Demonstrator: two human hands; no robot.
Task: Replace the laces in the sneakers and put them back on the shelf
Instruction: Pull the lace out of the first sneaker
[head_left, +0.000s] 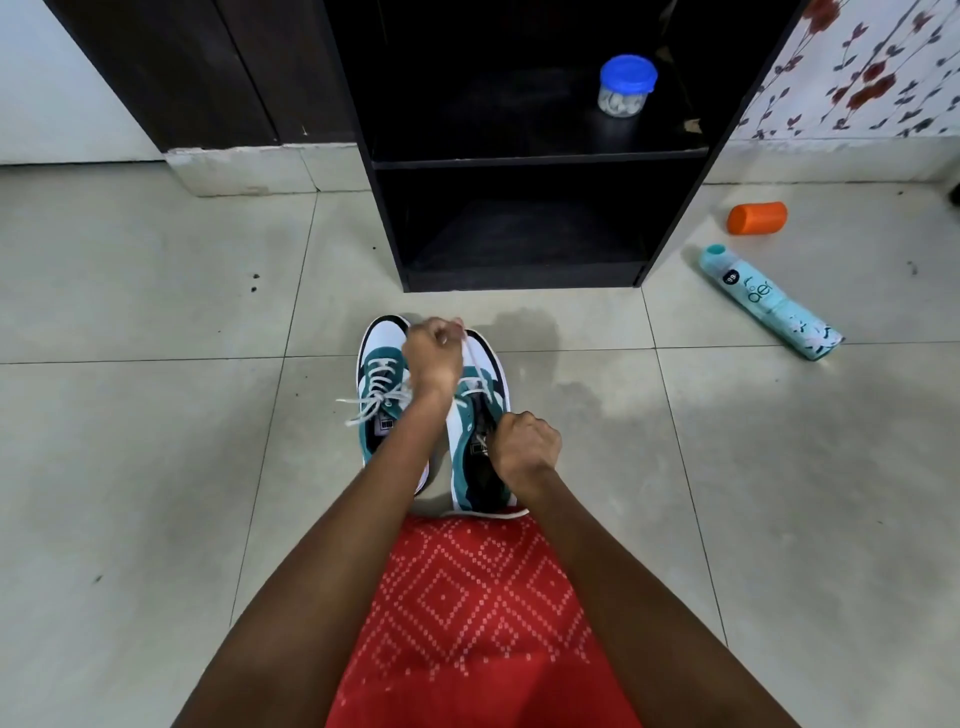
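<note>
Teal, white and black, two sneakers stand side by side on the pale tiled floor (156, 415), toes toward one black shelf unit (519, 158) with two open compartments in view. The left sneaker (379, 379) is laced, its white ends lying loose over the tongue. The right sneaker (465, 447) has one white lace (471, 358) drawn up taut from its lower eyelets. The left hand (434, 353) is raised above the toes of the pair and pinches that lace between curled fingertips, so the lace runs from the fingers straight down to the shoe. The right hand (524, 447) grips the right sneaker at its tongue with fingers clenched; whether a lace end is also caught there cannot be told. One clear jar (626, 85) with a blue lid sits in the upper compartment. On the floor to the right lie one orange cap (757, 217) and, nearer, one turquoise spray can (766, 301) on its side. One red patterned cloth (467, 623) covers the lap.
</note>
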